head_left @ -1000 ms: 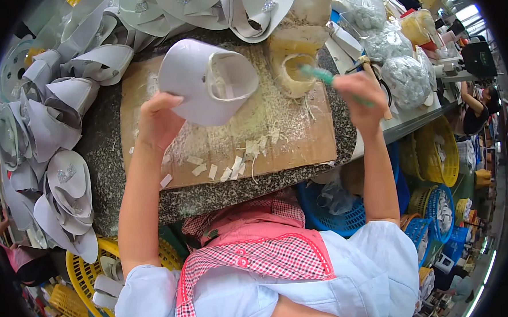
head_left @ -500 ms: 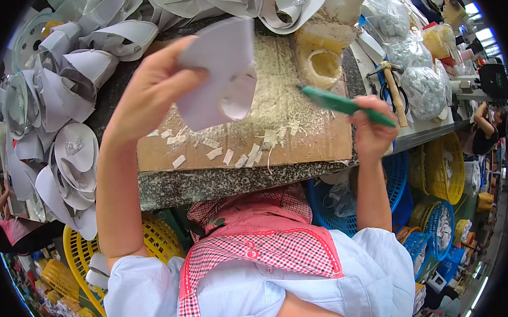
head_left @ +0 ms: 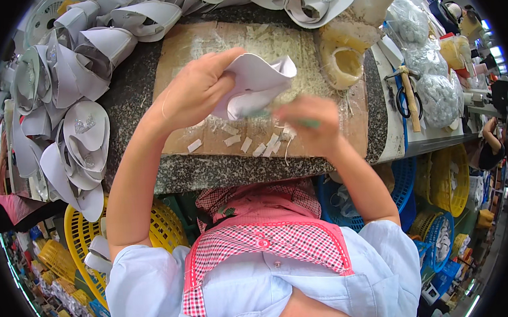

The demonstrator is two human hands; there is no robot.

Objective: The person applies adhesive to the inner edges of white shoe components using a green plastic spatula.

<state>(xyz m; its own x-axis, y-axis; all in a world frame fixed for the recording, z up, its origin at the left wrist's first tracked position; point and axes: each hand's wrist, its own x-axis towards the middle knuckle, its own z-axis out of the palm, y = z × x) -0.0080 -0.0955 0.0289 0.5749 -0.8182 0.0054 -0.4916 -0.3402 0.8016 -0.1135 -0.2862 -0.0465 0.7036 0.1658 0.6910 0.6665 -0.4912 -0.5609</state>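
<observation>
Above the cardboard, my left hand (head_left: 196, 92) is closed on the edge of a white shoe upper (head_left: 264, 77), which curls over at its far end. My right hand (head_left: 315, 118), smeared by motion, grips a green-handled brush (head_left: 309, 123). The brush points left to the upper's lower edge; its tip is blurred, so I cannot tell whether it touches. Small cream strips (head_left: 259, 149) lie scattered on the cardboard (head_left: 183, 128) below. Beyond my right hand stands a yellowed, glue-crusted pot (head_left: 347, 67) with a round mouth.
More white shoe uppers (head_left: 77, 70) are heaped along the left and far edges of the speckled worktop (head_left: 209, 175). A hammer (head_left: 409, 99) and bagged pieces (head_left: 437, 100) lie at the right. Yellow (head_left: 165, 223) and blue (head_left: 405, 185) baskets stand below the worktop.
My right hand has swung left with the brush, from near the pot to the upper. My left hand has lowered and turned the upper. The whole view has shifted slightly.
</observation>
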